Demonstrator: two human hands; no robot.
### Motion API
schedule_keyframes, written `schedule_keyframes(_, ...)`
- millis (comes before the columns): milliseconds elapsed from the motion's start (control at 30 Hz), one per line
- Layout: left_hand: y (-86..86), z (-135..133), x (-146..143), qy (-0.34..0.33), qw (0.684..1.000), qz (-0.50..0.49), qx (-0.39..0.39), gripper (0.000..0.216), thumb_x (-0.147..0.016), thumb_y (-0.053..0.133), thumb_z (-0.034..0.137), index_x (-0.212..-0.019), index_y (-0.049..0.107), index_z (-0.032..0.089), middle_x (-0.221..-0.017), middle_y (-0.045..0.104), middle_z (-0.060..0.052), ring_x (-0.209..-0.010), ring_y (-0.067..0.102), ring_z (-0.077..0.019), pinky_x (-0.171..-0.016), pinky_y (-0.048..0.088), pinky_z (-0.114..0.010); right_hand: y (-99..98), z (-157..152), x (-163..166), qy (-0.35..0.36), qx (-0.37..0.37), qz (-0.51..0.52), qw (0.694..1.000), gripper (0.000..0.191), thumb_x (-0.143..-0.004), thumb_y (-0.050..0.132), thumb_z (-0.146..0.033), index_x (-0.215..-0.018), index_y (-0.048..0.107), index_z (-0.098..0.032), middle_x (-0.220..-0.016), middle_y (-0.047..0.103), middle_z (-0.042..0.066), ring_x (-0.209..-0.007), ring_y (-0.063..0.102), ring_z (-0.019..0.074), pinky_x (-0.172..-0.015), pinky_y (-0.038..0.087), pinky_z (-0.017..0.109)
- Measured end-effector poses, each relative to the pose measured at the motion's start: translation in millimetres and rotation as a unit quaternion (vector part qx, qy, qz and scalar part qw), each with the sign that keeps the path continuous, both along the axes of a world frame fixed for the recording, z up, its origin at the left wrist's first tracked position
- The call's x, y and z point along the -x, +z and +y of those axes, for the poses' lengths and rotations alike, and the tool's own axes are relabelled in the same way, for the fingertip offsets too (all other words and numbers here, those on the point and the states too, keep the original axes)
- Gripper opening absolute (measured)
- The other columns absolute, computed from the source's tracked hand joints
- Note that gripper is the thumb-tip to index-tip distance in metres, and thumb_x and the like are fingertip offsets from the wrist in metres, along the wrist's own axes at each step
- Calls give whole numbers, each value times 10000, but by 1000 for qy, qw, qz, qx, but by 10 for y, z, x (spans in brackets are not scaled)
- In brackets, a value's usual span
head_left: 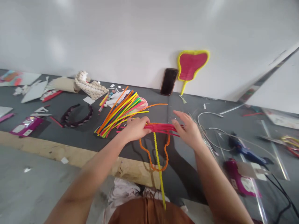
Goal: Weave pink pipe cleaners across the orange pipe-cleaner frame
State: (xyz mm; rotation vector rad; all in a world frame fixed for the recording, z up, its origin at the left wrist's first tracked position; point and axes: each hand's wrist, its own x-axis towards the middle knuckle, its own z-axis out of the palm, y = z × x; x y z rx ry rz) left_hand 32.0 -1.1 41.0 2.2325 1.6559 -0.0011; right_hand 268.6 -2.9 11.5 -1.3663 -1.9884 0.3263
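Note:
My left hand (137, 128) is closed around the left end of a flat bundle of red strips (161, 127), which look like pipe cleaners. Below the bundle hangs an orange twisted pipe cleaner loop (148, 154), and a yellow twisted pipe cleaner stem (158, 155) runs down through it towards my lap. At the bundle's right end is my right hand (190, 130), thumb and forefinger apart; its other fingers are partly hidden, and the strip ends reach its palm side. Just beyond my left hand lies a fanned pile of coloured pipe cleaners (121, 113).
A phone (169, 81) and a red shape edged in yellow (192, 65) lean against the wall. To the left are a dark braided headband (77, 115) and a purple box (26, 126). Wires (211, 129), a blue glue gun (247, 151) and scissors (280, 141) lie right.

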Motion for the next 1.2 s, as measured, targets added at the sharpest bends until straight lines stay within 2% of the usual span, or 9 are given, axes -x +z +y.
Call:
schedule_keyframes(167, 401, 179, 13, -5, 988, -153, 11, 315, -849, 514, 356, -1100, 643, 216, -1115, 693, -28, -959, 633, -183, -838, 441, -281, 484, -30, -59, -78, -136, 15, 988, 327, -937, 470, -329, -1169, 651, -188, -1194, 672, 117, -1155, 580, 258, -995, 449, 484)
schedule_keyframes(300, 550, 366, -9, -23, 986, -158, 42, 296, -839, 454, 333, -883, 702, 177, -890, 708, 1, -810, 619, -143, -717, 429, -230, 703, -185, 24, -53, -194, 41, 979, 285, -948, 461, -274, -1158, 646, -221, -1182, 680, 88, -1151, 593, 229, -1004, 453, 457)
schedule_keyframes(433, 628, 565, -27, -6, 992, -124, 36, 268, -783, 484, 336, -801, 693, 168, -743, 677, 4, -718, 581, -140, -629, 408, -223, 704, -204, -8, -46, -195, 37, 979, 271, -949, 453, -257, -1122, 659, -226, -1159, 693, 87, -1133, 610, 231, -1019, 443, 466)
schedule_keyframes(633, 755, 661, -73, 0, 993, -112, 45, 267, -755, 511, 332, -836, 705, 168, -750, 697, -11, -689, 586, -146, -613, 410, -230, 650, -155, -141, -62, -196, 49, 977, 278, -932, 476, -254, -1133, 664, -218, -1139, 703, 92, -1114, 620, 231, -992, 471, 451)
schedule_keyframes(767, 851, 549, -204, -72, 989, -87, 98, 241, -736, 533, 313, -830, 717, 188, -797, 707, 5, -724, 609, -139, -630, 413, -221, 617, -178, -58, -16, -159, -2, 987, 278, -936, 472, -253, -1127, 672, -229, -1111, 722, 74, -1114, 632, 224, -1075, 376, 492)
schedule_keyframes(900, 908, 429, -341, -142, 983, -49, 108, 237, -737, 531, 278, -843, 730, 203, -802, 714, 8, -774, 622, -139, -657, 414, -216, 574, -206, 39, 19, -108, -86, 990, 256, -951, 472, -245, -1115, 668, -260, -1120, 727, 36, -1122, 631, 218, -1125, 227, 577)
schedule_keyframes(1067, 911, 348, -405, -143, 981, -25, 127, 243, -758, 509, 269, -882, 703, 192, -826, 719, 0, -715, 618, -129, -603, 399, -219, 607, -322, 24, 1, -92, -183, 979, 290, -943, 459, -166, -1139, 646, -271, -1061, 747, 32, -1107, 636, 264, -1093, 43, 700)
schedule_keyframes(1133, 906, 335, -415, -141, 983, -9, 119, 225, -748, 514, 244, -871, 695, 192, -847, 723, -6, -728, 622, -132, -604, 399, -220, 642, -391, 2, -24, -113, -202, 972, 317, -935, 460, -146, -1175, 629, -267, -1089, 739, 40, -1128, 626, 275, -1099, 29, 688)
schedule_keyframes(1200, 908, 323, -432, -136, 984, 10, 116, 215, -741, 515, 223, -863, 691, 193, -832, 721, -8, -720, 619, -134, -597, 394, -222, 666, -442, -8, -33, -137, -204, 969, 326, -937, 452, -142, -1193, 618, -256, -1123, 729, 45, -1134, 625, 263, -1126, 86, 632)
